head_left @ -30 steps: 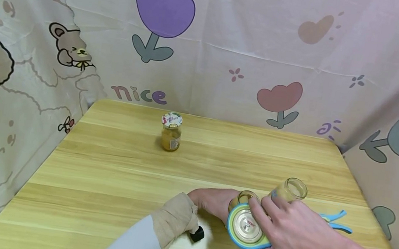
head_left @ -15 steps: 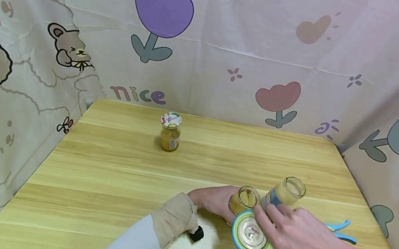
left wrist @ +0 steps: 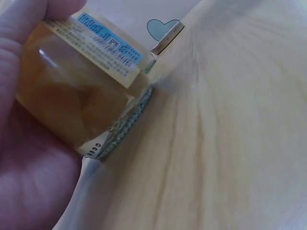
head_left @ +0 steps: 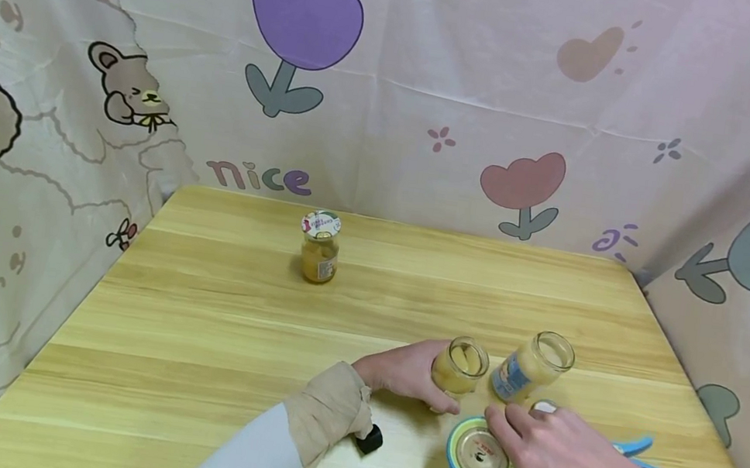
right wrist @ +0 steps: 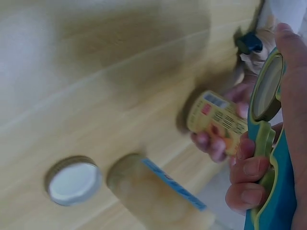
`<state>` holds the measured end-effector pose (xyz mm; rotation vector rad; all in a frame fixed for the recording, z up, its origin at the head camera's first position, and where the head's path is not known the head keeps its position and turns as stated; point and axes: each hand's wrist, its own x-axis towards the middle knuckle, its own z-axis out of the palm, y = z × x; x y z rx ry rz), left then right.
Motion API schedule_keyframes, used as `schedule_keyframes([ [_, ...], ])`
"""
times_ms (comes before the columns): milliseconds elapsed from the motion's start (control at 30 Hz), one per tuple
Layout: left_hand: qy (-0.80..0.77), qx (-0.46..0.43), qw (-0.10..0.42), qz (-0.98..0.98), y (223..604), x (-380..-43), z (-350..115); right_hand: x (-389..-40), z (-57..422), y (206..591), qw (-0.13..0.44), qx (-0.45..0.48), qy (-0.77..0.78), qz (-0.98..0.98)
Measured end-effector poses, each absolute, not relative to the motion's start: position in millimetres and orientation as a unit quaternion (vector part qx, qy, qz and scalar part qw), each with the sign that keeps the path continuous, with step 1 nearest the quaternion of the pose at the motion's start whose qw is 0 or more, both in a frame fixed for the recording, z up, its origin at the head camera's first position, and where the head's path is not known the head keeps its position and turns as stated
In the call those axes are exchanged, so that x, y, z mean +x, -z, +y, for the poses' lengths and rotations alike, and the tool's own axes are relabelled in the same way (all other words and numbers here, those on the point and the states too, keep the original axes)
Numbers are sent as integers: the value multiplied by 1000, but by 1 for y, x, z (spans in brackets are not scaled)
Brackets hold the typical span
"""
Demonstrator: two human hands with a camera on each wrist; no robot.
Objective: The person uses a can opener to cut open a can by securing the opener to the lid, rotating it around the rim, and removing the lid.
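Note:
My left hand (head_left: 406, 370) grips an open glass jar (head_left: 450, 382) of yellow fruit pieces, its mouth facing up; the printed label (right wrist: 220, 120) shows in the right wrist view. My right hand (head_left: 557, 463) holds a blue and green jar opener (right wrist: 261, 143). A metal lid (head_left: 483, 456) sits in the opener's ring, apart from the jar and nearer to me. Just right of the held jar stands a second open jar (head_left: 526, 374), with a blue label and pale contents. Behind my right fingers lies a loose lid (right wrist: 74, 184) on the table.
A third jar (head_left: 319, 258), with its printed lid on, stands toward the back of the wooden table (head_left: 197, 306). Patterned cloth (head_left: 397, 112) hangs behind the table and along both sides.
The opener, with the lid in it, has moved off the jar, toward me and slightly right. The fruit jar's open mouth and the loose lid have come into sight. My left hand keeps its grip.

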<state>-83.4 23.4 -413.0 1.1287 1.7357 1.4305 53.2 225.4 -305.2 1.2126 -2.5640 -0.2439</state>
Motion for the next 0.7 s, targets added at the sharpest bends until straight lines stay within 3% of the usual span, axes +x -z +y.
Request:
schedule_keyframes([
  [367,-562,399,283,667,414,-84,24,56,235,325,123,413,64,-900],
  [700,-570,380,283,671,413,-84,24,58,240,328,-5,361,2,-933],
])
